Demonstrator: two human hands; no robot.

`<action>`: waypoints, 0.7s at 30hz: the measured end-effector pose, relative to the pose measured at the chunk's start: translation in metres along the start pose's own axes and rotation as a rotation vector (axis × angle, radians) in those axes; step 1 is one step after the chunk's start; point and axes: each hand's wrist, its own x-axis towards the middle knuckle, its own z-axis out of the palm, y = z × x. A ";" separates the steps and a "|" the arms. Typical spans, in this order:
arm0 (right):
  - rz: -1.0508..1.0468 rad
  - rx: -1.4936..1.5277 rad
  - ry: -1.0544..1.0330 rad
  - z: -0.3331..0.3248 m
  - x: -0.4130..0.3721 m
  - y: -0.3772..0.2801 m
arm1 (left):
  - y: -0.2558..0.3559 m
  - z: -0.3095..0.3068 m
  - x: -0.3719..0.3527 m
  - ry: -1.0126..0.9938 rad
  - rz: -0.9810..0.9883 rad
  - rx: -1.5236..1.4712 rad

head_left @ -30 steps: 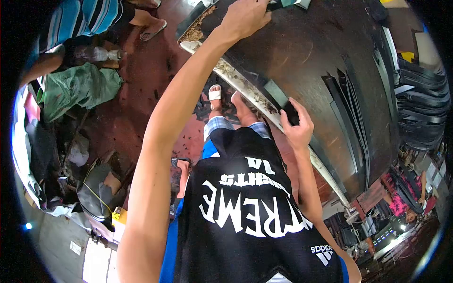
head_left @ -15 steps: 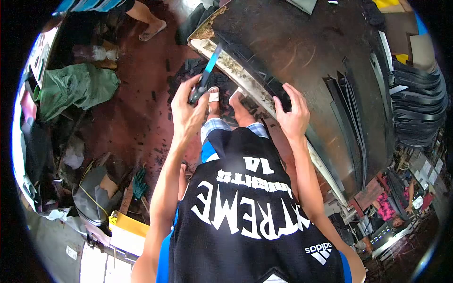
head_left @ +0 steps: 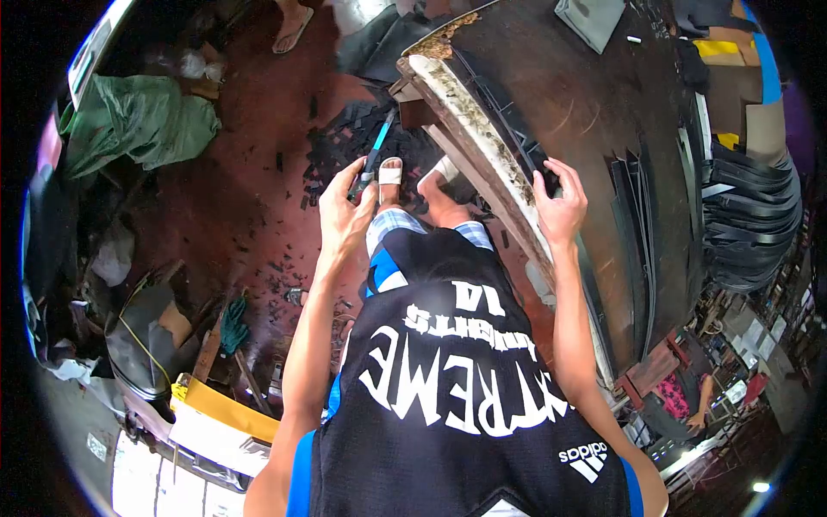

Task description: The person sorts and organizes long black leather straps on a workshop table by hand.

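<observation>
My left hand (head_left: 346,209) is closed around a slim tool (head_left: 379,145) with a dark handle and a narrow, bright blue upper part. It points away from me, over the floor and left of the table edge. Whether it is a knife or scissors I cannot make out. At the edge of the dark table (head_left: 594,112), my right hand (head_left: 564,205) has its thumb and curled fingers around the end of a black strip (head_left: 504,108). That strip lies lengthwise along the worn, whitish edge (head_left: 465,108).
More long black strips (head_left: 637,250) lie on the table to the right. Beyond them is a stack of bent black sheets (head_left: 749,224). Dark scraps (head_left: 345,142) litter the red floor. A green sack (head_left: 142,121) stands left. Another person's foot (head_left: 293,30) shows at the top.
The view has shifted, so the table and its edge sit further right. My left hand and the tool are slightly lower; my right hand appears further right, still at the edge.
</observation>
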 end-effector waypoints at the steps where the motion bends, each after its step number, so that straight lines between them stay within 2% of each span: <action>1: 0.010 0.004 -0.003 0.000 0.000 0.000 | -0.001 0.000 0.000 0.000 0.030 0.009; 3: 0.007 0.005 -0.001 0.000 0.000 0.002 | 0.004 -0.003 -0.002 0.001 0.062 0.015; 5: 0.004 0.008 0.003 -0.001 -0.001 0.001 | 0.012 -0.006 -0.003 -0.032 -0.004 -0.033; 9: 0.015 0.027 0.009 -0.002 -0.003 0.003 | 0.015 -0.009 -0.003 -0.006 0.063 -0.004; 14: -0.029 0.008 0.026 0.000 -0.006 0.008 | 0.051 -0.001 -0.007 -0.109 0.036 0.018; 16: -0.032 0.007 0.023 0.000 -0.005 0.007 | 0.082 0.005 -0.011 -0.191 -0.045 -0.071; 21: -0.016 0.030 0.032 0.002 0.001 0.009 | 0.106 0.028 -0.007 -0.278 -0.018 -0.100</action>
